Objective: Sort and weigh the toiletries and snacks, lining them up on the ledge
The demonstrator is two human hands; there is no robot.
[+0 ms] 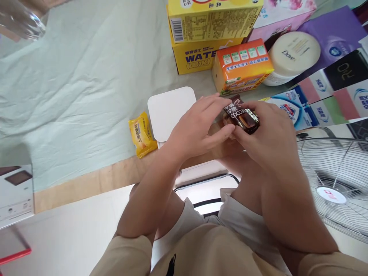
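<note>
Yellow and glossy, a wrapped snack (142, 135) is lying beside a white lid (171, 112) on the cloth-covered surface (83, 92); to the right, the left hand (201, 124) is touching, and the right hand (266, 134) clasping, a brown cocoa packet (241, 116) near an orange pack (243, 65).

The brown packet (245, 118) at the fingers (230, 122) looks like glossy plastic film — so does the crinkled yellow one (140, 134) left of them. The white box (171, 112) is smooth, matt; the surface (86, 88) wears creased matt cloth — bare wood along its edge.
</note>
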